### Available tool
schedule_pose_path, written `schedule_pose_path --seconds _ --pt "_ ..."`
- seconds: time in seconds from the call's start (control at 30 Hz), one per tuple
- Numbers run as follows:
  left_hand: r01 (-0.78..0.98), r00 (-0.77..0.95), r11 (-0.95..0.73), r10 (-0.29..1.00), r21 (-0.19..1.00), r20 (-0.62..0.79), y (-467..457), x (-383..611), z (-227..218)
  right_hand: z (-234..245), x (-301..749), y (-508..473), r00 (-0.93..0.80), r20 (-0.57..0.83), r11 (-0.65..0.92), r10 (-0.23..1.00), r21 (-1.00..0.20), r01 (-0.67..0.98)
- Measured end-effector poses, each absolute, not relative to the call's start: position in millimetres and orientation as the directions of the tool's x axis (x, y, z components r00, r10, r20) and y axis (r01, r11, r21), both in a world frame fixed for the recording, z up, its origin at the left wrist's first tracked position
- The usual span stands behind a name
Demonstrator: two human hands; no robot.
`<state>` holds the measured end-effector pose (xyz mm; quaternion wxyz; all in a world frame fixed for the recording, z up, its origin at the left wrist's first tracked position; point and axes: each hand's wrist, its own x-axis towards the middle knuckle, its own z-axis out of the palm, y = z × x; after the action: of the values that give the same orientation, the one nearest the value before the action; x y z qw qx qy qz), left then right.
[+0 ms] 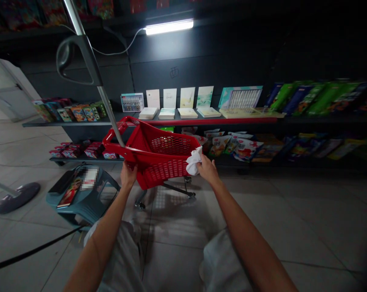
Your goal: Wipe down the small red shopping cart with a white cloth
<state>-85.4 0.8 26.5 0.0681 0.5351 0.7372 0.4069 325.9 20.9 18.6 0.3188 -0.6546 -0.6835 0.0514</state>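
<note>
A red plastic shopping cart [167,168] stands before me on dark wheeled legs, its handle toward the left. With fingers curled round the lower edge of its near side, close to the handle end, my left hand [129,174] grips the cart. My right hand [208,168] is closed on a bunched white cloth [195,161], which lies against the cart's upper front corner at the right. Part of the cloth is hidden by the fingers.
Behind the cart runs a dark shelf [183,122] with notebooks, boxed pens and snack bags. A blue-grey stool [80,202] carrying a phone stands at left. A metal pole [109,109] rises in front of the cart handle, near a round base [18,197].
</note>
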Motion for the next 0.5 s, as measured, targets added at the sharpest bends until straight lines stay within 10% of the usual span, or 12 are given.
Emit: schedule_pose_path --seconds 0.5 --pt "0.615 -0.425 0.028 0.854 0.788 0.301 6.1 -71.3 15.2 29.0 291.9 21.7 0.188 0.502 0.077 0.844 -0.461 0.884"
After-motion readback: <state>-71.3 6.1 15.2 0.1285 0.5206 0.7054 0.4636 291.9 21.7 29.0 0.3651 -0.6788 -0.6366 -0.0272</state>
